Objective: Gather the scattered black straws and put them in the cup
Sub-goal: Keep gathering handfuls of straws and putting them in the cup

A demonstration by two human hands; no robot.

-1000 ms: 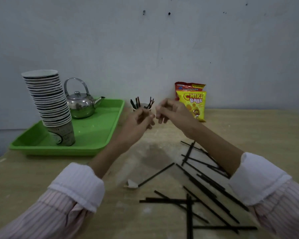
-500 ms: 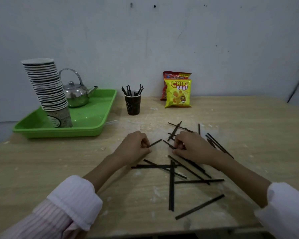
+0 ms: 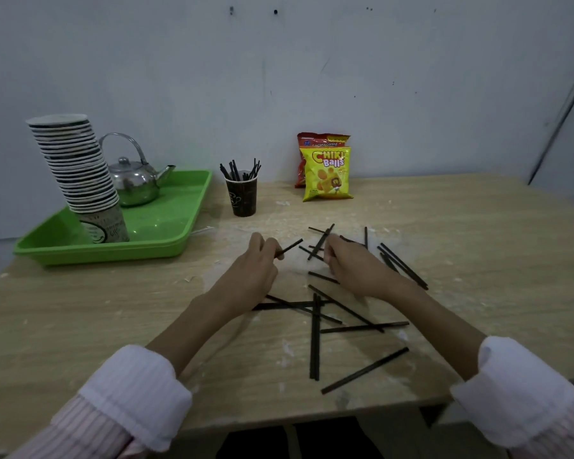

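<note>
A dark paper cup (image 3: 241,200) with several black straws standing in it sits at the back of the wooden table (image 3: 461,226). Several more black straws (image 3: 314,336) lie scattered across the table's middle and near edge. My left hand (image 3: 257,270) pinches one short black straw (image 3: 290,248) that points up and right, just off the surface. My right hand (image 3: 355,266) rests low among the straws with its fingers curled around a straw (image 3: 320,241) at its left side; the fingertips are hidden.
A green tray (image 3: 166,233) at the back left carries a tall stack of paper cups (image 3: 77,170) and a metal kettle (image 3: 135,183). Two snack bags (image 3: 327,170) lean against the wall behind the straws. The table's near edge runs just below the closest straws.
Both hands came down from the cup to the scattered straws. The left hand has taken hold of a short straw and lifted it slightly; the right hand has closed on another.
</note>
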